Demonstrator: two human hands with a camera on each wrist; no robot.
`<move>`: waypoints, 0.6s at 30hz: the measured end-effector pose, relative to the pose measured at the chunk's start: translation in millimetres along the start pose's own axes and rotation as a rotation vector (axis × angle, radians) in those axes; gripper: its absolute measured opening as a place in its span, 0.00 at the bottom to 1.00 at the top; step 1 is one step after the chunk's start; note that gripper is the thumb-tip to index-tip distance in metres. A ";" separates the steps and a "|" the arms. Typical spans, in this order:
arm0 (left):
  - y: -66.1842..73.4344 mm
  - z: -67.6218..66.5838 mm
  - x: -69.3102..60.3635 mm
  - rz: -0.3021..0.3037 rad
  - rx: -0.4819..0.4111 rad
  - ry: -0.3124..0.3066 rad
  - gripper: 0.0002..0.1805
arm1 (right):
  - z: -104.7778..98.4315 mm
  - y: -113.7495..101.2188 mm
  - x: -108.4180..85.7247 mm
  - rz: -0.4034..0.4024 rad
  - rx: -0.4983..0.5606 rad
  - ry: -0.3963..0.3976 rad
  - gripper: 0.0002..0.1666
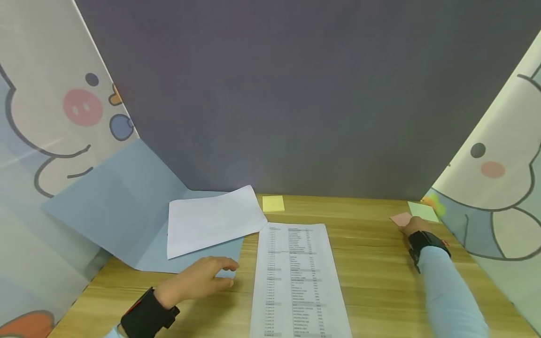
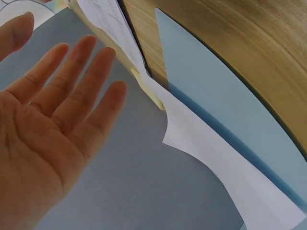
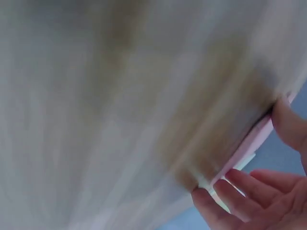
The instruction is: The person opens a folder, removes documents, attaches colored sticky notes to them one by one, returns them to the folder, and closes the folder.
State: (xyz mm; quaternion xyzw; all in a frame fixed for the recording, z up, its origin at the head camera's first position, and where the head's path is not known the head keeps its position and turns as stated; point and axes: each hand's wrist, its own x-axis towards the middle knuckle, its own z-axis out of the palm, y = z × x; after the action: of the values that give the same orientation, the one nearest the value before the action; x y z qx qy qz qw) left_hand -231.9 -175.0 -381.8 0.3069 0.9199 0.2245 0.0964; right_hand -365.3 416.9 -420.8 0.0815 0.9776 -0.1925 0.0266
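The yellow-brown wood-grain tabletop (image 1: 363,267) meets a broad dark grey panel (image 1: 304,98) at twelve o'clock, with white-and-blue cartoon-printed walls (image 1: 486,122) at ten and two. Around the white printed paper sheet (image 1: 297,277), a pale blue card folder (image 1: 114,202) lies open at ten with a blank white sheet (image 1: 213,223) on it, a yellow paper square (image 1: 273,203) between eleven and twelve, and a pale green paper square (image 1: 422,211) at two. The print is too small to read; the right wrist view is blurred. The left hand (image 1: 200,279) hovers at nine, fingers loosely spread, holding nothing. The right hand (image 1: 416,226) reaches to two, thumb and bent fingers pinching a pink paper square (image 1: 400,218), partly hidden beneath them
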 end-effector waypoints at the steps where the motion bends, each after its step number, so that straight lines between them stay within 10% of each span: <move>1: -0.5 0.7 0.6 -0.001 -0.001 0.002 0.21 | -0.6 -3.0 -2.2 -0.007 -0.015 -0.006 0.21; 9: -4.3 4.3 4.7 0.005 -0.019 -0.002 0.20 | 12.2 -10.9 2.4 -0.191 -0.285 0.131 0.11; 18: -4.3 5.0 0.4 -0.014 -0.055 -0.010 0.20 | 21.3 -24.8 -5.2 -0.290 -0.300 0.328 0.11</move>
State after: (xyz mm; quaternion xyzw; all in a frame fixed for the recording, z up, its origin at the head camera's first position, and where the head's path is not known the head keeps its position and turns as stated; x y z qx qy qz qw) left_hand -232.9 -176.0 -388.3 0.2986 0.9151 0.2473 0.1108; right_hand -364.0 385.4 -430.8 -0.0341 0.9879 -0.0315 -0.1480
